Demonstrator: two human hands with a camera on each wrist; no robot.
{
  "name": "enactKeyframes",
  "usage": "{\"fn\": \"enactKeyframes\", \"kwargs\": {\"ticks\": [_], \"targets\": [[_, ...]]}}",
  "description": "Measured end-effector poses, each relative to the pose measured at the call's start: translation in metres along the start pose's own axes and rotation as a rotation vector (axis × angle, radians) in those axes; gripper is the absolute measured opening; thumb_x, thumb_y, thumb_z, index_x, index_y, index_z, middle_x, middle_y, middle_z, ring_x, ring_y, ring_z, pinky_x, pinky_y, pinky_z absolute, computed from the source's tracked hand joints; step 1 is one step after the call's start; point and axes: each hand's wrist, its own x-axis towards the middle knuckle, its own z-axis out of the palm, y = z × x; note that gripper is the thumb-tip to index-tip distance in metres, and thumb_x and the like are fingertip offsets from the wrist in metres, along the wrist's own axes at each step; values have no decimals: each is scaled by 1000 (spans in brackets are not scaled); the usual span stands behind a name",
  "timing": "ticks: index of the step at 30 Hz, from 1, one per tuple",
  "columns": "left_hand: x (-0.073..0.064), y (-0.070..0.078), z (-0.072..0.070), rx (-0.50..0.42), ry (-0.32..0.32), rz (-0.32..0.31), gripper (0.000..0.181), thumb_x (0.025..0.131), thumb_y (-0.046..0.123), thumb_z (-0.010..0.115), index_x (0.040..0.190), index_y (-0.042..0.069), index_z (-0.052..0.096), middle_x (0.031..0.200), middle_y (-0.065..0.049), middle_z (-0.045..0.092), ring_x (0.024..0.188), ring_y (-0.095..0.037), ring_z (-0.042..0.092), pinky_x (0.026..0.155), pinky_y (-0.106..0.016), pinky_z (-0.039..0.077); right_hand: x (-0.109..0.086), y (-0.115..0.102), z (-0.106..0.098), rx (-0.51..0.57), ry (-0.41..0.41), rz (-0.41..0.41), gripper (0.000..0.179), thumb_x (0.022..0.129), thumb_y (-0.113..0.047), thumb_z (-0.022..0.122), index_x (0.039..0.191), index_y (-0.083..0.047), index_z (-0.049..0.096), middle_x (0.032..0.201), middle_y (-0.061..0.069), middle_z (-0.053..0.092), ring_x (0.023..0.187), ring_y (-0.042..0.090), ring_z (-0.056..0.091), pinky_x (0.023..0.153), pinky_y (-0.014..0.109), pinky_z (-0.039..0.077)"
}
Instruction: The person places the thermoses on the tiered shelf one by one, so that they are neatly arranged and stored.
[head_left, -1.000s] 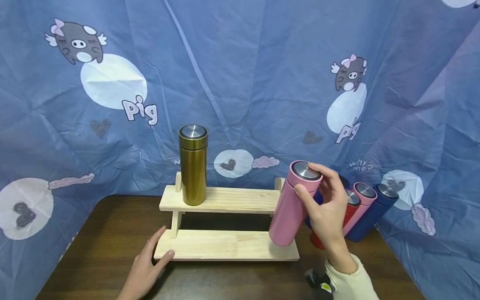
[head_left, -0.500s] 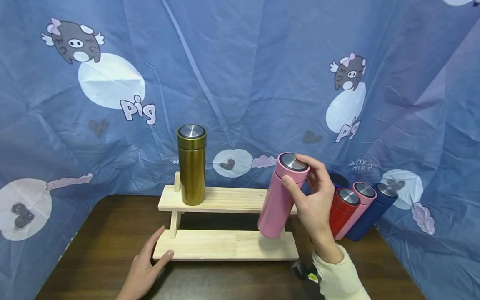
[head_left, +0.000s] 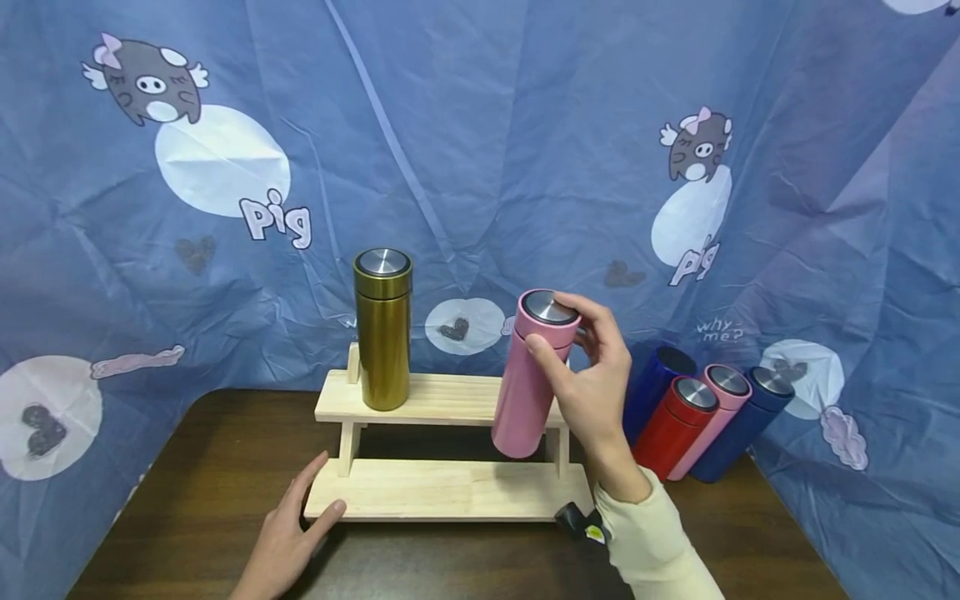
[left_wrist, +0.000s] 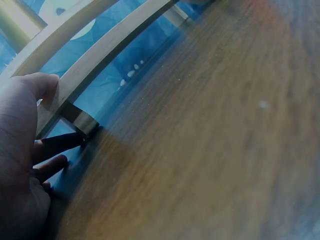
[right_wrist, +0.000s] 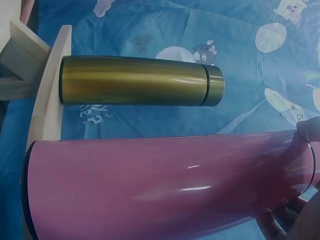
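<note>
My right hand (head_left: 596,392) grips a pink thermos bottle (head_left: 519,396) near its steel-topped lid, thumb in front and fingers at the far side. The bottle tilts slightly and overlaps the right part of the two-tier wooden shelf (head_left: 442,492). A gold thermos bottle (head_left: 384,354) stands upright on the upper tier's left end. At the left end of the lower board, my left hand (head_left: 281,533) holds the shelf, thumb on the board. The left wrist view shows that hand's other fingers below the board (left_wrist: 95,60). In the right wrist view, the pink bottle's base hides part of the upper board.
Right of the shelf, a red bottle (head_left: 678,425), a dark blue bottle (head_left: 660,387), another pink bottle (head_left: 720,408) and a navy bottle (head_left: 750,425) stand grouped on the brown table (head_left: 187,483). A blue patterned cloth (head_left: 480,167) hangs behind.
My right hand has carried the pink bottle left and up, from the shelf's right end toward the upper tier. The grouped bottles are more exposed. My left hand has stayed on the shelf.
</note>
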Motion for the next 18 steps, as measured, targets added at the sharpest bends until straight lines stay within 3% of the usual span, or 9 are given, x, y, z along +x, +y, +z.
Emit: {"fn": "enactKeyframes", "kwargs": {"ticks": [7, 18], "targets": [[-1, 0, 0, 7, -1, -10, 75, 108, 36, 74, 170, 12, 39, 169, -28, 45, 146, -64, 48, 109, -85, 41, 6, -2, 19, -5, -19, -37, 55, 89, -6, 88, 140, 0, 70, 134, 17, 70, 116, 23, 71, 98, 31, 58], [0, 0, 0, 5, 8, -1, 75, 108, 35, 75, 170, 12, 40, 168, -29, 46, 146, -63, 49, 109, -83, 42, 9, 1, 48, 36, -4, -18, 52, 89, -8, 89, 138, -2, 72, 133, 17, 72, 114, 25, 72, 95, 28, 59]]}}
